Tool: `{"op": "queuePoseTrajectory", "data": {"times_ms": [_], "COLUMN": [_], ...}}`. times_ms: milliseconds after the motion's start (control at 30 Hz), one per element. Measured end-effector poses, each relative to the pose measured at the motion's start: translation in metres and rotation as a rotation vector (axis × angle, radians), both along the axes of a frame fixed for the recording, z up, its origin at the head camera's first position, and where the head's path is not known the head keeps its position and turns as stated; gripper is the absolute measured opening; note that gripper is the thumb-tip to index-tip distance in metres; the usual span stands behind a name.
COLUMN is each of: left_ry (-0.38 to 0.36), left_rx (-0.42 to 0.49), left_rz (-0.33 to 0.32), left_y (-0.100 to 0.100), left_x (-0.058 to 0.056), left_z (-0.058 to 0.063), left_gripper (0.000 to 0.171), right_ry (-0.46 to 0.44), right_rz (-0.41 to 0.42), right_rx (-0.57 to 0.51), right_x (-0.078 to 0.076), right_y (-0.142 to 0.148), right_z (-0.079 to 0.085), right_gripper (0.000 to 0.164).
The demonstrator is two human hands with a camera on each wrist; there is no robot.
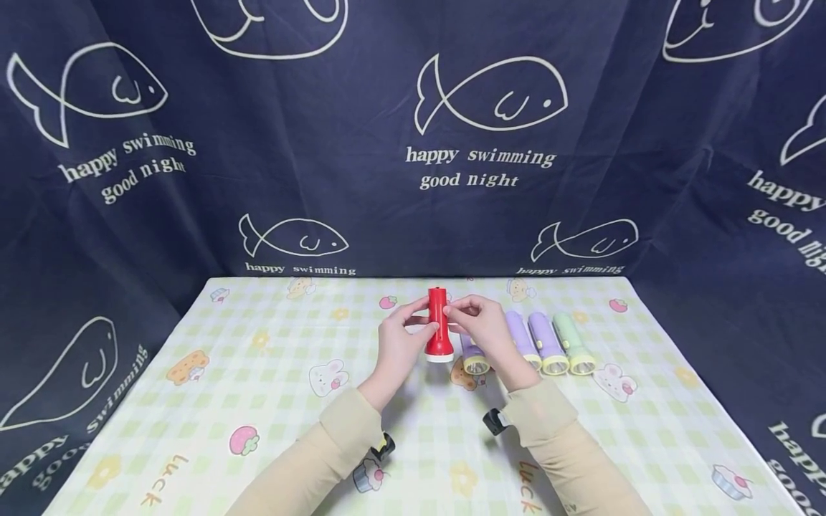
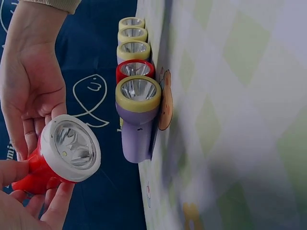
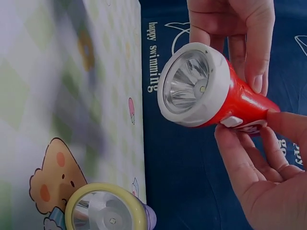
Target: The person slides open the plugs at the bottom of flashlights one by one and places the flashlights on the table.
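Observation:
A red flashlight (image 1: 439,322) with a white lens rim is held above the table, its lens end down and toward me. My left hand (image 1: 399,344) pinches it from the left, thumb near the flared head. From the other side my right hand (image 1: 485,331) grips the body with thumb and fingers. A white switch on the red flashlight (image 3: 242,103) shows beside the right fingertips in the right wrist view. The clear lens of the flashlight (image 2: 74,143) faces the left wrist camera, and no light shows in it.
To the right stands a row of flashlights: a purple one (image 1: 474,358) closest to the hands, more purple ones (image 1: 547,337), and a green one (image 1: 568,333) at the end. A second red flashlight (image 2: 135,68) shows among them. Behind the checked tablecloth (image 1: 258,408) hangs a dark blue curtain (image 1: 374,143).

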State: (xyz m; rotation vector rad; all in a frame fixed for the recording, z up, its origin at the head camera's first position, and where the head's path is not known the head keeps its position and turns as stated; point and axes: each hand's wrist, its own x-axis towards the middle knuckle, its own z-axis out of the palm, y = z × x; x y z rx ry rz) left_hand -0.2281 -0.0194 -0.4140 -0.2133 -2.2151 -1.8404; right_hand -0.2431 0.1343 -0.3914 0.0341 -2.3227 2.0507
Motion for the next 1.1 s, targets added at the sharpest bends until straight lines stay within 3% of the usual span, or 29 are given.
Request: {"op": "queuePoseTrajectory", "data": {"times_ms": [267, 500, 800, 1100], "left_ry": [0.069, 0.100, 0.116, 0.108], "left_rx": [-0.001, -0.051, -0.071, -0.094], "left_rz": [-0.003, 0.033, 0.045, 0.036], "left_y": [0.001, 0.006, 0.008, 0.008], "left_x": [0.002, 0.004, 0.005, 0.005], "left_z": [0.000, 0.003, 0.009, 0.006], "left_gripper": [0.042, 0.040, 0.039, 0.038], "right_ry": [0.031, 0.068, 0.076, 0.070], "right_rz": [0.043, 0.053, 0.067, 0.069], "right_rx": [-0.031, -0.013, -0.013, -0.012], "right_x": [0.002, 0.007, 0.011, 0.013], "right_y": [0.003, 0.001, -0.001, 0.000], "right_z": [-0.001, 0.002, 0.003, 0.001], "right_gripper": [0.029, 0.026, 0.026, 0.026]}}
